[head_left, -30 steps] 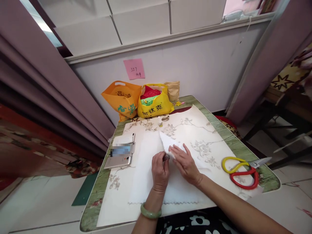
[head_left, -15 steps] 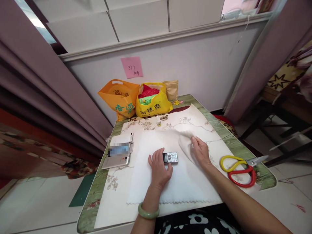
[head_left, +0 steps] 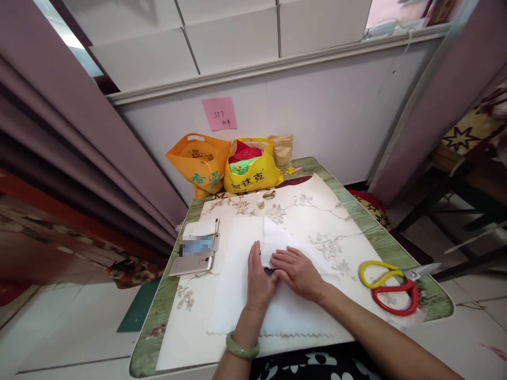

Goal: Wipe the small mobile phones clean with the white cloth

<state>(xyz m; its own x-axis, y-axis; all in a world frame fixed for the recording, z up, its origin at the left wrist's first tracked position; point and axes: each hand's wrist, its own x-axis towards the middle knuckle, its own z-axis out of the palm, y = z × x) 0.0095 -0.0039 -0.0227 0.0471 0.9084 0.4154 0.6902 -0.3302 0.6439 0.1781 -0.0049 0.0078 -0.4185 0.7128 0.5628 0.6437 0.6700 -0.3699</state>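
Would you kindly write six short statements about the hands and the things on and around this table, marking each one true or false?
1. The arm of the left hand wears a green bracelet. True.
2. The right hand touches the white cloth. True.
3. The scissors have one yellow and one red handle. True.
4. The scissors lie nearer the left hand. False: they lie nearer the right hand.
5. Nothing lies left of the white cloth. False: phones lie there.
6. A blue note hangs in view. False: a pink note hangs above the orange bag.
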